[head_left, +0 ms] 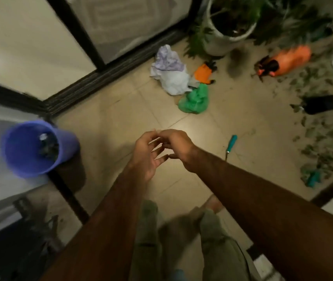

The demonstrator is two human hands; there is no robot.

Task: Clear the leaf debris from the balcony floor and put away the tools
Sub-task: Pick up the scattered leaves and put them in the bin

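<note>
The left hand (pixel 148 159) is open, palm up; the right hand (pixel 178 148) curls its fingers against it, and I cannot tell whether it pinches anything. To their right, apart, the teal-handled tool (pixel 230 146) lies with its handle away from the person and its tip nearer. The leaf debris (pixel 323 138) is farther right.

A white plant pot (pixel 217 44) is standing by the sliding door (pixel 84 35), a white bag (pixel 171 78) and green bag (pixel 195 101) lying nearby.

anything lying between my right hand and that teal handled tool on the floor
Nothing visible does. Only bare floor tile lies between the right hand and the teal-handled tool. The leaf debris is scattered farther right, beyond the tool.
</note>
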